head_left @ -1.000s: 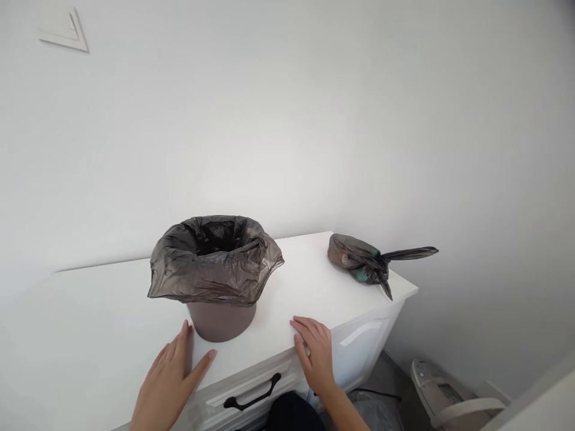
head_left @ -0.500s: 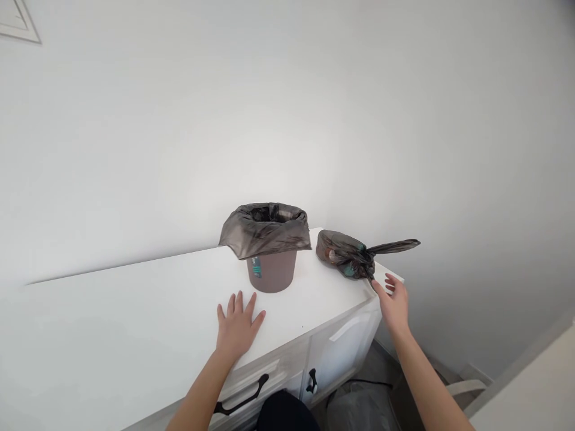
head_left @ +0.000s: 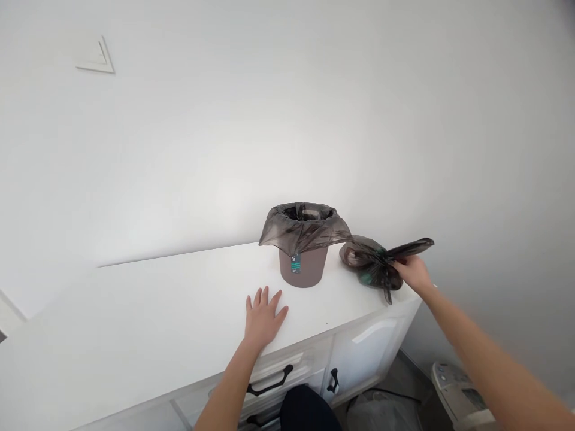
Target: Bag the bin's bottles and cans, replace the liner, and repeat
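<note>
A tied dark see-through garbage bag (head_left: 371,263) lies at the right end of the white cabinet top (head_left: 179,311), with brownish and green contents showing through. My right hand (head_left: 415,274) is closed on it at the knot, the fingertips partly hidden by the plastic. One twisted end of the bag sticks out to the right above the hand. My left hand (head_left: 264,320) rests flat on the cabinet top, fingers spread, holding nothing. Just beyond it stands a brownish trash can (head_left: 309,269), upright, lined with a dark bag folded over its rim.
Below the top, the cabinet front has a black drawer handle (head_left: 272,383) and a black door handle (head_left: 333,380). A light-coloured appliance (head_left: 453,386) and a clear plastic bag (head_left: 381,413) are on the floor at the lower right. A pale wall rises behind.
My right hand has moved from the cabinet's edge up to the bag's knot and taken hold of it. The bag has shifted slightly. The view has swung left; my left hand stays flat.
</note>
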{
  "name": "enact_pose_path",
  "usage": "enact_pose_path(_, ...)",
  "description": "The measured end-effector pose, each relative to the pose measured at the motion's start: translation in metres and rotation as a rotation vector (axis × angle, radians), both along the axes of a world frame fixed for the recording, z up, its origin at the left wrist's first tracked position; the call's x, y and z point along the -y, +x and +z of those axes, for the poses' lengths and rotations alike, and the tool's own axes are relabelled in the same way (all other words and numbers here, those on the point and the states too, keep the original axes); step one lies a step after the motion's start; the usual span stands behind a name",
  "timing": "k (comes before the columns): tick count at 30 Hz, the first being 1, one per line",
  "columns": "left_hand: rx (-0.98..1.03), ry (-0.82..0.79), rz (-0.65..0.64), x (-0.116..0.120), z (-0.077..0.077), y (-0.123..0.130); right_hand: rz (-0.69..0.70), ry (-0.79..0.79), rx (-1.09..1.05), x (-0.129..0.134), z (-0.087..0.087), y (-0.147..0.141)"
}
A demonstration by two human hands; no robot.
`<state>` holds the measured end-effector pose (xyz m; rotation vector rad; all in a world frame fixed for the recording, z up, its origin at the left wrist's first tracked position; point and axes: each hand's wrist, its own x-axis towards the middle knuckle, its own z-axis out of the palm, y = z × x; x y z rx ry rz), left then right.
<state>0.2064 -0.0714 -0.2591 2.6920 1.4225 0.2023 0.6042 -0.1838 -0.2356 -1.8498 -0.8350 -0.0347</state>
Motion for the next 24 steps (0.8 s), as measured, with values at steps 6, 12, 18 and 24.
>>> enact_pose_path(6,0.091,0.011,-0.043,-0.007,-0.021,-0.006,0.29,-0.013,-0.024,0.027,0.049,-0.042)
enact_pose_path(12,0.567,-0.345,-0.301,0.027,0.015,-0.03,0.5,-0.081,0.055,0.059,0.11,-0.129)
enact_pose_path(18,0.845,-0.374,-0.583,0.049,0.094,-0.062,0.801,-0.134,0.114,0.062,0.123,-0.214)
enact_pose_path(24,0.759,-0.39,-0.675,0.055,0.138,-0.101,1.02,-0.002,-0.025,0.043,0.136,-0.285)
